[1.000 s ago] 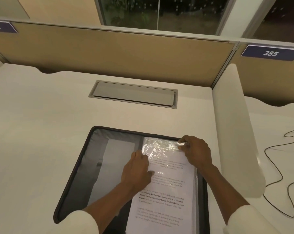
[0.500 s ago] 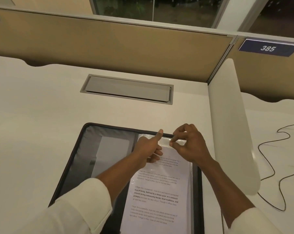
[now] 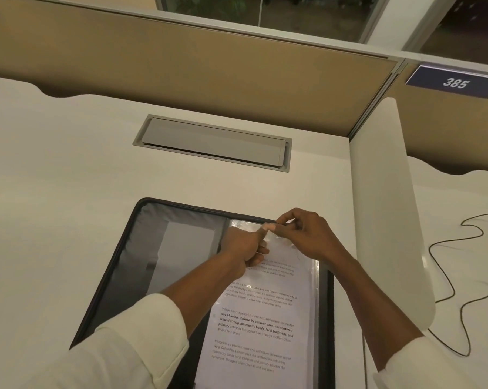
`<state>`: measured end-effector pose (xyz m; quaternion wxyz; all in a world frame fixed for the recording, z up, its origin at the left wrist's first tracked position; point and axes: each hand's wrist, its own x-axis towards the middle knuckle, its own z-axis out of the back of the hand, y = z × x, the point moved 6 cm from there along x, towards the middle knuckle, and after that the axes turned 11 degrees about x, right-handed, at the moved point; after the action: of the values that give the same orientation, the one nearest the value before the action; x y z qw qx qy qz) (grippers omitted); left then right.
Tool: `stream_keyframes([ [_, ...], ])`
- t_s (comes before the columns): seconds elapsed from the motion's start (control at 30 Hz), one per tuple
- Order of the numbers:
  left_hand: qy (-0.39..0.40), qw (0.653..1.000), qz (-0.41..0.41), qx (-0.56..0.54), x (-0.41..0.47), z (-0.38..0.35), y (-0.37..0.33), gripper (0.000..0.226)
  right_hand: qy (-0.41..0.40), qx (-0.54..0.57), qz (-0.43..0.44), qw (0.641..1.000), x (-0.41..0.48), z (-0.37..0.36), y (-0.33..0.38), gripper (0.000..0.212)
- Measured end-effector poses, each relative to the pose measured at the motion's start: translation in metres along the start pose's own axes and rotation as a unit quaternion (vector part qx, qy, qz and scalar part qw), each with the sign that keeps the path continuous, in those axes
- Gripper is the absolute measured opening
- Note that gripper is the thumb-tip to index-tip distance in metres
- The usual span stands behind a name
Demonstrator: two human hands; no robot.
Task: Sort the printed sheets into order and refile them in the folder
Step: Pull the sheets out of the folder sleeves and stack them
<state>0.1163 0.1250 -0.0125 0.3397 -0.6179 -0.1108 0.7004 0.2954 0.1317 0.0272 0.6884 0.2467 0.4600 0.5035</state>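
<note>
Grip of the right hand (image 3: 304,237) pinches the plastic sleeve's (image 3: 242,224) top edge; the left hand (image 3: 245,248), fingers curled, thumbs that edge, its hold unclear. A printed sheet (image 3: 259,327) lies sleeved in the open folder (image 3: 141,248) on the counter (image 3: 68,178). Next, probably: part the sleeve and slide the sheet out.

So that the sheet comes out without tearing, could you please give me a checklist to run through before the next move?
1. Folder lies open and flat on the desk: ok.
2. Printed sheet sits inside the clear sleeve, text facing up: ok.
3. Right hand pinches the sleeve's top edge: ok.
4. Left hand has a real grip there: cannot tell; its thumb is at the edge, the other fingers curled below.
5. Sleeve mouth parted enough for the sheet: cannot tell.
6. Cable lies apart from the folder, beyond the divider: ok.
</note>
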Motion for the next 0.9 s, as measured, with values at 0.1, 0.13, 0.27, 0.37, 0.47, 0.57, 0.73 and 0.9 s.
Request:
stream_keyframes([
  [0.1, -0.024, 0.999, -0.013, -0.016, -0.001, -0.002, 0.004, 0.058, 0.022, -0.005, -0.061, 0.998, 0.011, 0.002, 0.003, 0.03],
  [0.13, -0.031, 0.999, -0.016, -0.016, -0.002, -0.002, 0.005, 0.058, 0.04, -0.01, -0.074, 0.996, 0.014, 0.002, 0.005, 0.031],
  [0.27, -0.048, 0.998, -0.031, -0.001, -0.003, -0.004, 0.009, 0.047, 0.113, -0.049, -0.111, 0.986, 0.031, 0.002, 0.017, 0.027],
  [0.37, -0.059, 0.997, -0.043, 0.024, -0.006, -0.004, 0.01, 0.033, 0.174, -0.106, -0.139, 0.969, 0.043, -0.004, 0.023, 0.02],
  [0.47, -0.071, 0.996, -0.045, 0.04, -0.008, -0.004, 0.011, 0.026, 0.22, -0.173, -0.165, 0.946, 0.051, -0.013, 0.027, 0.017],
  [0.57, -0.065, 0.996, -0.045, 0.047, -0.01, -0.004, 0.011, 0.024, 0.245, -0.221, -0.174, 0.928, 0.058, -0.023, 0.027, 0.015],
  [0.73, -0.083, 0.991, -0.056, 0.088, -0.014, -0.002, 0.012, 0.03, 0.245, -0.248, -0.198, 0.916, 0.067, -0.032, 0.018, 0.017],
  [0.9, -0.086, 0.991, -0.049, 0.091, -0.015, -0.001, 0.012, 0.026, 0.255, -0.246, -0.236, 0.905, 0.057, -0.033, 0.016, 0.021],
])
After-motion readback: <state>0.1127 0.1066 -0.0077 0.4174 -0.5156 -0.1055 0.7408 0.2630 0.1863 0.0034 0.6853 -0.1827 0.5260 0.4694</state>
